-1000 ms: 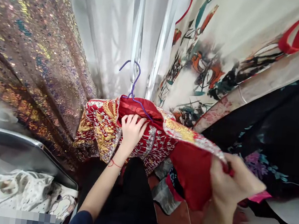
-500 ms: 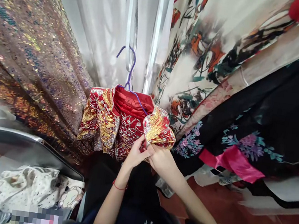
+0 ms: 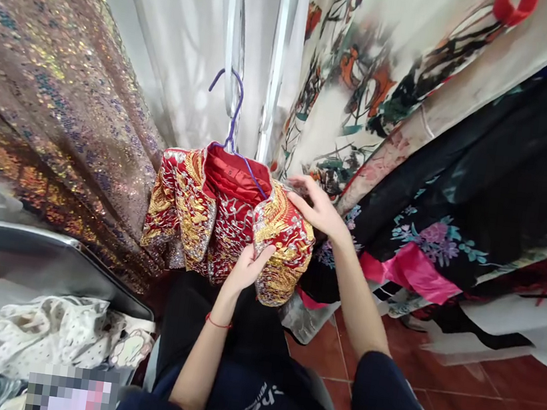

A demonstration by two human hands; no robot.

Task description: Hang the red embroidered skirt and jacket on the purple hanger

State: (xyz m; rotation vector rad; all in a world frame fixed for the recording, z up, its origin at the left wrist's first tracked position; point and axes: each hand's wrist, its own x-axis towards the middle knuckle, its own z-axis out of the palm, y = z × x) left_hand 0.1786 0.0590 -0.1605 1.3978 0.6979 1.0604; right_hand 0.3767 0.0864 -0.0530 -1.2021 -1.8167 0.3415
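Observation:
A red jacket (image 3: 234, 233) with gold and silver embroidery hangs in front of me on a purple wire hanger (image 3: 237, 109). The hanger's hook catches a hanging silvery strap (image 3: 233, 18). My left hand (image 3: 246, 270) pinches the jacket's front edge on the right side, thumb on top of the embroidery and fingers partly hidden. At the jacket's right shoulder, my right hand (image 3: 321, 208) is open, its fingers stretched out over the top of the sleeve. The red lining and a small size label show inside the collar.
On the left hangs a sequined gown (image 3: 67, 90); below it, white dotted cloth (image 3: 55, 331) lies on a dark chair (image 3: 92, 279). To the right hang a floral-print dress (image 3: 366, 76) and a black garment (image 3: 499, 174) with a pink ribbon (image 3: 411, 270). White drapes (image 3: 174, 37) hang behind.
My right hand has left the front edge beside my left hand and moved up and right onto the shoulder. The right sleeve now hangs lower and fuller. My left hand still grips the jacket.

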